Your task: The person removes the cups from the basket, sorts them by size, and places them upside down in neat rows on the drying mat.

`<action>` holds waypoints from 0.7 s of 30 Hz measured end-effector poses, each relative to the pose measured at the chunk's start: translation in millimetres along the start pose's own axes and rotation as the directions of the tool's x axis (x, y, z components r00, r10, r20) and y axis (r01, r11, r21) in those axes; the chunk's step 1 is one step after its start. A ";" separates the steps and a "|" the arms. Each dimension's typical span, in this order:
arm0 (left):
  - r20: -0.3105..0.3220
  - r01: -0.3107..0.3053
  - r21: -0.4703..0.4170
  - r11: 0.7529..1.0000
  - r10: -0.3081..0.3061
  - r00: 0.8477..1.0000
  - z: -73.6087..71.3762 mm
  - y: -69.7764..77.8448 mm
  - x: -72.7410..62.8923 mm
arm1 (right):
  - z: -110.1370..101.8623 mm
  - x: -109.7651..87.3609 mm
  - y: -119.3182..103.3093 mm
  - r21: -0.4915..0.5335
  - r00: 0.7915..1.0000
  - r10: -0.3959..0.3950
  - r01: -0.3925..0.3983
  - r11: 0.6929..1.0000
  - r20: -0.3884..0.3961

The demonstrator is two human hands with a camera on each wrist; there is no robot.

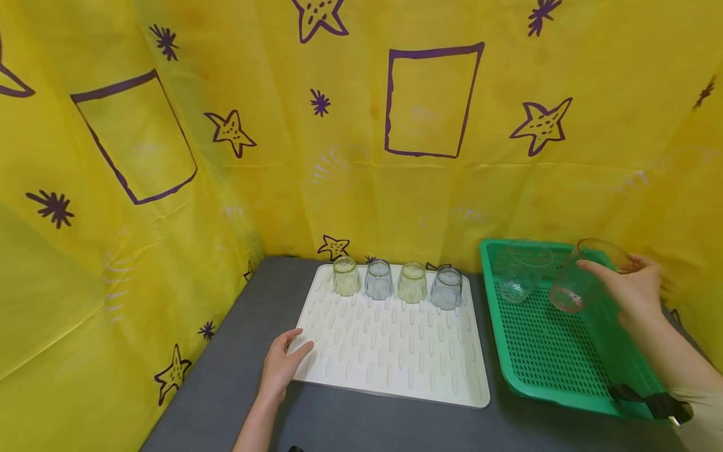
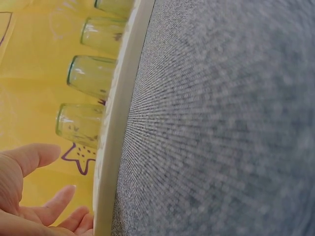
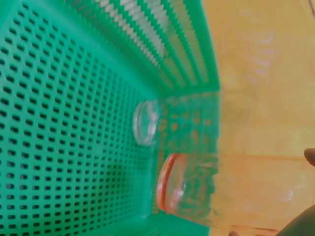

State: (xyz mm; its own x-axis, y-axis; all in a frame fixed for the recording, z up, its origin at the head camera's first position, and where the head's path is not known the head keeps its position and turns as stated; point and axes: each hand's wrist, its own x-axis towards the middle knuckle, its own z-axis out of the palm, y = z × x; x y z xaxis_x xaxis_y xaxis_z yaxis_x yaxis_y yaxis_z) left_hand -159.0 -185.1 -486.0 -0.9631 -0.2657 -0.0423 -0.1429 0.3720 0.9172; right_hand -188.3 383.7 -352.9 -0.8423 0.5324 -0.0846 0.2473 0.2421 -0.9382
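The pink-tinted glass (image 1: 575, 287) is gripped near its rim by the fingers of the right hand (image 1: 638, 285), its long axis slanted down and leftward from them into the green basket (image 1: 559, 351); whether its base is rested there cannot be told. Left of these fingers, a clear glass (image 1: 521, 271) is seen. The left hand's (image 1: 280, 364) fingers are loosely spread, holding nothing.

Pink-tinted tumbler (image 3: 189, 189): we lose its mouth beyond the right wrist view.
Green basket (image 1: 494, 314): forearm (image 1: 672, 351) hides part of its right edge.
Blue tumbler (image 2: 113, 5): cut off atop the left wrist view.
Black object (image 1: 295, 449): too small for us.
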 end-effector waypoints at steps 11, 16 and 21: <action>0.005 -0.011 -0.016 1.000 0.011 1.000 -1.0 -0.2 -1.4 | -0.5 -41.6 -10.1 0.139 0.991 -0.124 0.115 0.984 0.053; 0.006 -0.010 -0.020 1.000 0.010 1.000 -1.1 -0.4 -1.8 | 1.4 -59.5 -13.7 0.219 0.982 -0.175 0.156 0.963 0.069; 0.001 -0.008 -0.018 1.000 0.008 1.000 0.1 -1.4 -0.6 | 7.1 -75.8 -16.5 0.174 0.969 -0.232 0.215 0.961 0.085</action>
State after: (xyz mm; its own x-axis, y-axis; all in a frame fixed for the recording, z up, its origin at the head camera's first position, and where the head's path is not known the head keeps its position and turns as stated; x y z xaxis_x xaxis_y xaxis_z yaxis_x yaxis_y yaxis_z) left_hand -158.3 -185.3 -487.3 -0.9645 -0.2615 -0.0354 -0.1309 0.3578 0.9246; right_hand -132.0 333.6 -333.4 -0.9141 0.3911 0.1076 -0.0270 0.2060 -0.9782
